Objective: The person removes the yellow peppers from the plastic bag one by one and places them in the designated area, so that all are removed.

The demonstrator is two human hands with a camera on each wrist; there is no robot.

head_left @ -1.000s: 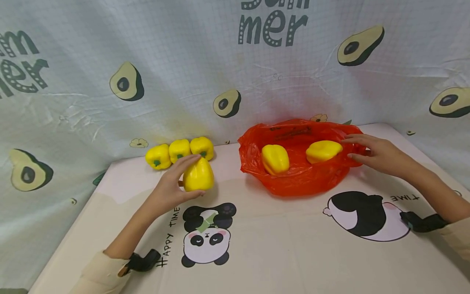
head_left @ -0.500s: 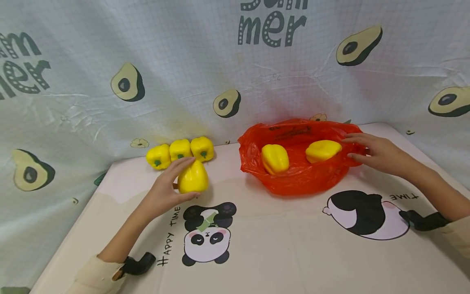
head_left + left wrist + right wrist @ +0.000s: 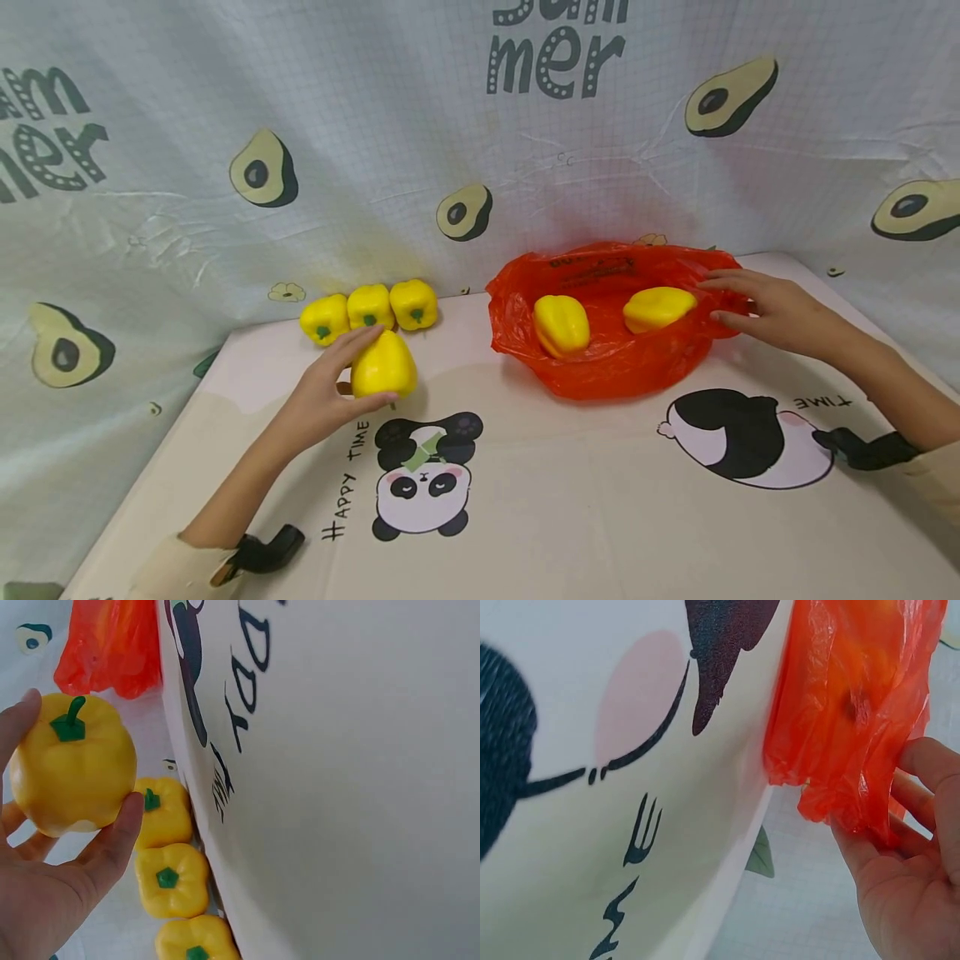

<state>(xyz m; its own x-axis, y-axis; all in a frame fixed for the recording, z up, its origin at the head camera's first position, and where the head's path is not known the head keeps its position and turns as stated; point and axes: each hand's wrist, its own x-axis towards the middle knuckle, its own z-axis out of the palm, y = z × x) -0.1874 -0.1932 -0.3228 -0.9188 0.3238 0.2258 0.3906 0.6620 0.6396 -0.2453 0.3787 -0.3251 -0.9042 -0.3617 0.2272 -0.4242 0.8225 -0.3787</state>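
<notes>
My left hand point(image 3: 321, 398) grips a yellow bell pepper point(image 3: 385, 367) between thumb and fingers, held up in front of a row of peppers. In the left wrist view the held pepper point(image 3: 75, 769) shows its green stem. At the right, my right hand point(image 3: 786, 315) holds the edge of a red plastic bag point(image 3: 626, 375), which lies with its mouth spread wide. Two yellow peppers, one to the left point(image 3: 562, 325) and one to the right point(image 3: 660, 309), lie inside the bag. The right wrist view shows fingers and thumb on the bag's crumpled end point(image 3: 855, 802).
Three yellow bell peppers point(image 3: 371, 306) sit side by side along the back left of the table. A cloth with panda prints point(image 3: 525, 483) covers the tabletop. Behind it hangs a pale curtain point(image 3: 360, 125) with avocado prints.
My left hand has drawn the pepper to the left and slightly toward me, away from the bag. The right hand stays at the bag's edge.
</notes>
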